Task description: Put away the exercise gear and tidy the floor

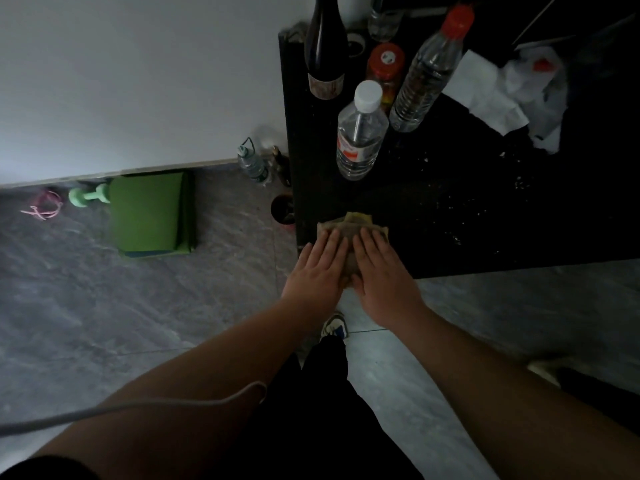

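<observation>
Hands, left hand [317, 268] and right hand [382, 271], press a folded cloth [349, 226] flat at the desk [450, 220] corner, fingers straight, gripping nothing; green mat [150, 213] lies at nine o'clock.

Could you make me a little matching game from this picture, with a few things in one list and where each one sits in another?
Things:
1. mat
2. dumbbell
3. cloth
4. wine bottle

Places:
A. under both flat hands at the table's near corner
B. standing at the table's far edge
C. folded on the floor by the wall
D. on the floor between the mat and the pink cord

Pairs: 1-C, 2-D, 3-A, 4-B. The left hand and right hand press the cloth on the black table.
</observation>
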Demonstrator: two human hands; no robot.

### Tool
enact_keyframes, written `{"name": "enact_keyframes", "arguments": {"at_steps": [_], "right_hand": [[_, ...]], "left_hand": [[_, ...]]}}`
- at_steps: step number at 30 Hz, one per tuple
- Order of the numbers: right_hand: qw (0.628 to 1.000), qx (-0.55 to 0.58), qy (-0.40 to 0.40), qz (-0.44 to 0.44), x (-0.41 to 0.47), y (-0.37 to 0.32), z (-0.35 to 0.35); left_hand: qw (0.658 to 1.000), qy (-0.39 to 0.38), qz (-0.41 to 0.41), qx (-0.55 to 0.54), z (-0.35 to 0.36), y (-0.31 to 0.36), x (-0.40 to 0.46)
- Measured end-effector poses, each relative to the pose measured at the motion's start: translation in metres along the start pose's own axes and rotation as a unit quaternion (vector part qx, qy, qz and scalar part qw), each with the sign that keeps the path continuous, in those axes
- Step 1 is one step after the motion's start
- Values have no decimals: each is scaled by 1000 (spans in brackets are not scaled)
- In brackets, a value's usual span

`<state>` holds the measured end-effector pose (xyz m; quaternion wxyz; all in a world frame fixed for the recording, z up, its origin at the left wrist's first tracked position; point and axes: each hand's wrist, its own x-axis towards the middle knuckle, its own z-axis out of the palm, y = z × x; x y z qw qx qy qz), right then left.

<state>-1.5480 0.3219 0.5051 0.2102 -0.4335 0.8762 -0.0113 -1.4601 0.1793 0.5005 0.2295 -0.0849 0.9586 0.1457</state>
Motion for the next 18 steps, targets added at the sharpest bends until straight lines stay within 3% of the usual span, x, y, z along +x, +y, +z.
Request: {"name": "enact_keyframes", "arguments": {"at_steps": [8,15,18], "right_hand": [[1000,-10,-17,18,31,1,-10],[999,-9,-31,21,27,-4,-26],[1000,11,15,11,19,-15,-47]], "left_hand": [[1000,13,-6,22,-12,-14,24],[999,-15,-14,-29,-33,-13,10],[997,26,-64,-27,-55,-27,-15]]}}
